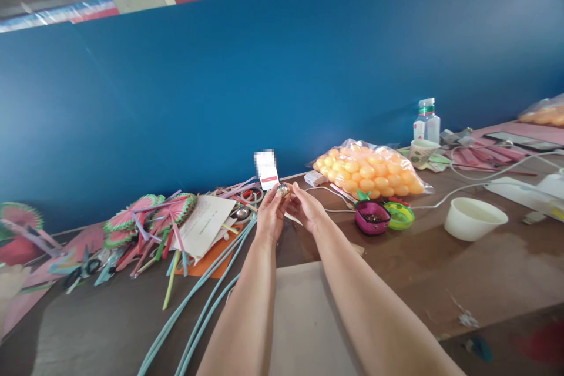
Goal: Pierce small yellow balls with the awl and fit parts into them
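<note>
A small shiny metallic ball (283,190), gold and silver in its reflections, is pinched at the fingertips above the table's middle. My left hand (270,217) has its fingers closed on the ball's left side. From the right, the bent fingers of my right hand (307,209) meet the same ball; exactly how they grip it is partly hidden. Just left of my hands, a second silvery ball (241,212) lies among papers and cords. Behind the ball stands a phone (268,175) with a lit screen, partly blurred out.
Pink-and-green paper fans (132,217), printed sheets (205,224) and scissors (83,267) lie left. Pale blue tubes (198,288) run toward me. Rightward are a bag of orange balls (365,170), a purple container (372,217), a white bowl (473,220) and a bottle (426,121). A blue partition (264,82) stands behind.
</note>
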A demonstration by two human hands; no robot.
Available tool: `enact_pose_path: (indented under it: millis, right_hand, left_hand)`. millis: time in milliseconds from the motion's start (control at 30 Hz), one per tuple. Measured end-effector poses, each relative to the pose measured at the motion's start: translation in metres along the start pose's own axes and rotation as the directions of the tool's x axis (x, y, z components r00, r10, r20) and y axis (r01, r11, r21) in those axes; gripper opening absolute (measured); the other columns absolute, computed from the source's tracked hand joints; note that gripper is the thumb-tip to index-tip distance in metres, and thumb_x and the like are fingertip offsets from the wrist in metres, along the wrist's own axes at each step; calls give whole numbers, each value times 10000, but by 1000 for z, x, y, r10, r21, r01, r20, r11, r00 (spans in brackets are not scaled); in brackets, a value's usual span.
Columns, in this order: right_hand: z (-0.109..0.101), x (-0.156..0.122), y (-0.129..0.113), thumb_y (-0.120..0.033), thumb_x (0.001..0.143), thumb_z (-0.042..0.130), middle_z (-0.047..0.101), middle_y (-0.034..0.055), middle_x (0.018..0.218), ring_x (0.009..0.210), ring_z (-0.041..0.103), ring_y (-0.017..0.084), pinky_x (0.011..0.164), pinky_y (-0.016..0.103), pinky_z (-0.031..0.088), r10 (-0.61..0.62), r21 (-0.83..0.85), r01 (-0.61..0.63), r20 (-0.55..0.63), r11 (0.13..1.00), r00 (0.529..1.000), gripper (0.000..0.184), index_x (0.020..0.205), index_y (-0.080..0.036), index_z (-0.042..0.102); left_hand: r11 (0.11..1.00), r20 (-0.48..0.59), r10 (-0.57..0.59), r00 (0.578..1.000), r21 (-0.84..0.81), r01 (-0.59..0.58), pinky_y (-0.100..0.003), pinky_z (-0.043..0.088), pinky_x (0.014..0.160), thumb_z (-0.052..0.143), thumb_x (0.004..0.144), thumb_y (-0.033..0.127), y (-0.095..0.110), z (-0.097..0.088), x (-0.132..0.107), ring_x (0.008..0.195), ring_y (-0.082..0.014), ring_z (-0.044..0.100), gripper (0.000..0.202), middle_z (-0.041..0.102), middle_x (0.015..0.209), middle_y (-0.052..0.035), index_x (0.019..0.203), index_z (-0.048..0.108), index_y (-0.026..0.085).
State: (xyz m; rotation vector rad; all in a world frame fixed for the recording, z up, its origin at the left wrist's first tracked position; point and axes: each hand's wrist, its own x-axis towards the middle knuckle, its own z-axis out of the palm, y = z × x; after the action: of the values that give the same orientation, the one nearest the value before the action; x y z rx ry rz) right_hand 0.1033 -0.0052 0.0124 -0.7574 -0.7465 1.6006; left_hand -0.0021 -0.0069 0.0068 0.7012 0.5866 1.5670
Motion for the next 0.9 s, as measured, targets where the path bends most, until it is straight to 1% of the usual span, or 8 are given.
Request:
enact_pose_path:
  millis: [167, 400, 600, 800, 900]
  right_hand:
    - [-1, 2, 1, -491, 745, 694, 692, 31, 971, 795, 585, 132, 710, 250, 508, -2, 41, 3, -10, 999, 1000, 377, 1040, -257, 717]
    - [-3, 4, 3, -409, 706, 720, 703, 8, 1044, 875, 617, 156, 746, 272, 505, -24, -20, 23, -31, 1000, 999, 367, 1047, -274, 701]
    - [0, 0, -1, -374, 664, 739, 709, 16, 1000, 879, 617, 164, 716, 266, 496, -24, -4, 24, -60, 1000, 998, 334, 975, -254, 719]
    - [4, -3, -1, -420, 674, 732, 707, 22, 1006, 879, 618, 176, 730, 284, 500, -42, -56, 37, -93, 998, 995, 348, 977, -252, 709]
    - [5, -2, 1, -481, 696, 718, 702, 17, 992, 841, 609, 161, 717, 278, 501, -22, -42, 19, -76, 999, 997, 350, 970, -262, 715]
  left_hand:
    - [1000, 17, -13, 1000, -4, 13, -359, 464, 992, 786, 690, 202, 1, 0, -1, 1026, -200, 651, 371, 696, 1083, -99, 1047, 699, 150]
    - [1000, 28, -12, 1000, 12, 11, -355, 466, 988, 799, 665, 191, 1, 3, -4, 1040, -200, 642, 368, 696, 1077, -88, 1020, 708, 156]
    - [1000, 28, -5, 1000, 28, 4, -352, 461, 990, 804, 646, 169, -2, 1, 0, 1031, -197, 644, 383, 695, 1063, -72, 1017, 709, 158]
    - [999, 6, -6, 1000, 37, 6, -357, 464, 982, 796, 662, 182, -2, 1, 0, 1033, -202, 644, 380, 686, 1091, -90, 1029, 702, 151]
    - [999, 2, -12, 1000, 31, 12, -334, 485, 950, 786, 681, 197, -3, 0, 1, 994, -187, 655, 347, 685, 1099, -92, 1016, 707, 154]
